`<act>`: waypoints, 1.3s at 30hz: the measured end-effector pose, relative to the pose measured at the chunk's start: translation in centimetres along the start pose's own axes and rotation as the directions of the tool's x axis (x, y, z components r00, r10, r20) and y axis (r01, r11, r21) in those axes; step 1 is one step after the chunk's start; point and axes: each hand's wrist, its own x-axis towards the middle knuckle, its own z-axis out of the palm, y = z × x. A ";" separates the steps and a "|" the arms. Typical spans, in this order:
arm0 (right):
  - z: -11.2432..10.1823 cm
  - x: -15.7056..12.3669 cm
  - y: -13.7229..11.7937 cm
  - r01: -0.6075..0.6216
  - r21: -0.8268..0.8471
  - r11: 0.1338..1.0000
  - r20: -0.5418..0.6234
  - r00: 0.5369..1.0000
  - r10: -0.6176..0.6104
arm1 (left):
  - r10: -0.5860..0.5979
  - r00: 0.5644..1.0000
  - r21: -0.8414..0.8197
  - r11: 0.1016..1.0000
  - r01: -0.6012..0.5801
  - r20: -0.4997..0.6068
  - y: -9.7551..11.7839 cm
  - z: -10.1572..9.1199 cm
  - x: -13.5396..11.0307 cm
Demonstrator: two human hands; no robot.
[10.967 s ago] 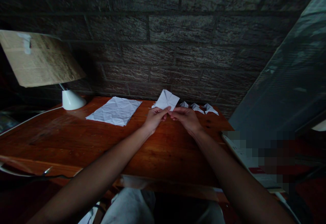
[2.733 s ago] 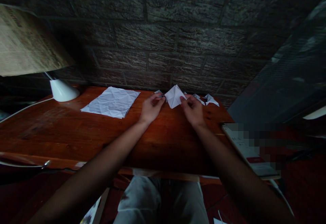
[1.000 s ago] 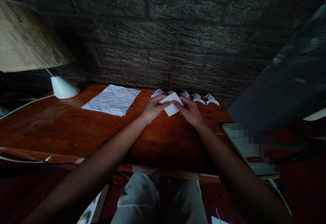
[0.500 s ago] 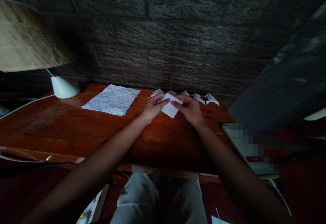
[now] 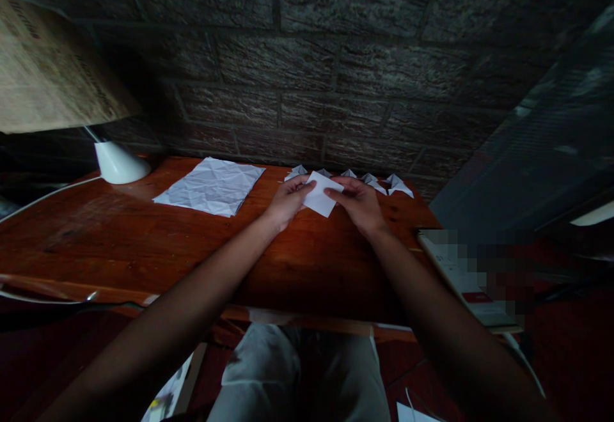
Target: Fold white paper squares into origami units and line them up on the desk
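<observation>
A small white square of paper (image 5: 322,198) is held up between both hands, above the wooden table. My left hand (image 5: 288,201) pinches its left corner, thumb on the face toward me. My right hand (image 5: 359,201) grips the right side in the same way, with its thumb lying on the paper. The fingers behind the sheet are partly hidden. Just beyond the hands stands a row of several folded white paper pieces (image 5: 398,185), some partly covered by the sheet and the right hand.
Left of the hands lies a stack of creased white paper (image 5: 211,185) on the wooden table (image 5: 110,236). A lamp with a white base (image 5: 119,163) stands at the far left. A tablet-like device (image 5: 448,256) sits at the right edge. A brick wall (image 5: 307,64) rises behind the table.
The paper square has turned slightly between the hands and moved up a little. My left thumb has shifted toward its upper left corner. Both hands keep hold of it.
</observation>
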 end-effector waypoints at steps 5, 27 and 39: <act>0.1 -0.1 -0.3 -0.042 0.048 0.998 -0.020 0.999 0.043 | -0.053 0.998 -0.088 0.995 0.049 -0.039 0.4 0.2 -0.1; 0.0 -0.2 0.2 0.113 -0.050 0.992 0.060 0.992 -0.110 | 0.029 0.998 -0.046 0.999 -0.027 0.053 0.1 -0.7 0.2; -0.4 -0.2 0.0 0.448 -0.329 0.831 0.043 0.887 -0.461 | 0.436 0.878 0.261 0.840 -0.476 0.199 -0.3 -1.0 0.4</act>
